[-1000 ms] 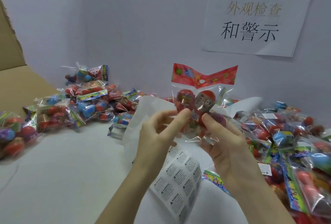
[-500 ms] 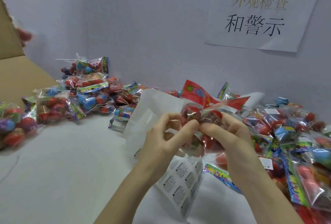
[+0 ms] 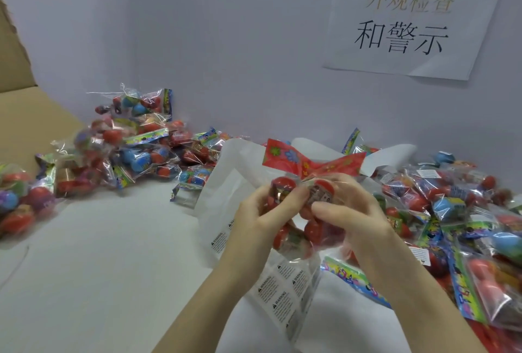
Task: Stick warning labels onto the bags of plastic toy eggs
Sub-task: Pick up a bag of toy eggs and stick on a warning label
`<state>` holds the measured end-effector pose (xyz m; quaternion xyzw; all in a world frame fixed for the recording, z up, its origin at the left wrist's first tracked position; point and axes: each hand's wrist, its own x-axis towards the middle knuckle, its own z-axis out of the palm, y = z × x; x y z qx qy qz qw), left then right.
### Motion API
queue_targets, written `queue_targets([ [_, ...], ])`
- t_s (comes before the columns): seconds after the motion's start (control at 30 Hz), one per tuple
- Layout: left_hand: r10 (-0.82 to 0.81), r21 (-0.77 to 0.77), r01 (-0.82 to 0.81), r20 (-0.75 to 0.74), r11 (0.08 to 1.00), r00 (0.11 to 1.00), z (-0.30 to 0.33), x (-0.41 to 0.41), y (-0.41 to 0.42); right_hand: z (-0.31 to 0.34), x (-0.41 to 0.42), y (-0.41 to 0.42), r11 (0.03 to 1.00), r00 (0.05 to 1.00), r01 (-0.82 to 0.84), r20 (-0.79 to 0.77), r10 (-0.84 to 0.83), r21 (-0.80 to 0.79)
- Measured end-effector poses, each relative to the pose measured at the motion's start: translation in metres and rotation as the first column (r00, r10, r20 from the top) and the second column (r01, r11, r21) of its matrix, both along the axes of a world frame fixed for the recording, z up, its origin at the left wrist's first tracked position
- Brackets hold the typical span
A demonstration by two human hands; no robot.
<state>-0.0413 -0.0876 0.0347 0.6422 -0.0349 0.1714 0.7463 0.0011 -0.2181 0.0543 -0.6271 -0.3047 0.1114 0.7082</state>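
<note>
Both hands, L (image 3: 264, 218) & R (image 3: 357, 215), gripped bag (image 3: 306, 220) over label sheet (image 3: 285, 293). Risk: slick film wrinkling, so label might lift.

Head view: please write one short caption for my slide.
Both hands hold a bag of red toy eggs above a warning label sheet.

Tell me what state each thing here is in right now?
Left hand: grips the bag.
Right hand: grips the bag.
Bag with red header: held up, sealed.
Label sheet: lies under the hands, partly used.
Paper sign: taped to the wall.
</note>
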Motion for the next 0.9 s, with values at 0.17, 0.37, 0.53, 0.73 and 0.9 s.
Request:
queue_targets([
  [0.17,-0.070,0.051,0.076,-0.101,0.996,0.992,0.000,0.000,0.002,-0.005,0.002,0.003,0.993,0.997,0.070,-0.027,-0.068,0.099],
  [0.37,-0.168,-0.038,0.166,-0.066,0.985,0.984,0.003,-0.003,0.002,-0.008,0.001,0.004,0.984,0.999,-0.014,0.051,0.005,0.178],
  [0.53,-0.175,-0.070,0.170,-0.070,0.983,0.982,0.002,-0.003,0.001,-0.013,0.002,0.005,0.974,0.998,-0.039,0.061,0.026,0.223],
  [0.73,-0.138,-0.082,0.133,-0.060,0.988,0.989,0.001,-0.002,0.001,-0.010,0.001,0.003,0.978,0.999,-0.040,0.000,0.041,0.204],
  [0.9,-0.065,-0.181,0.055,-0.053,0.982,0.996,0.004,-0.001,0.000,-0.003,0.000,0.004,1.000,1.000,0.015,-0.005,-0.015,0.013],
])
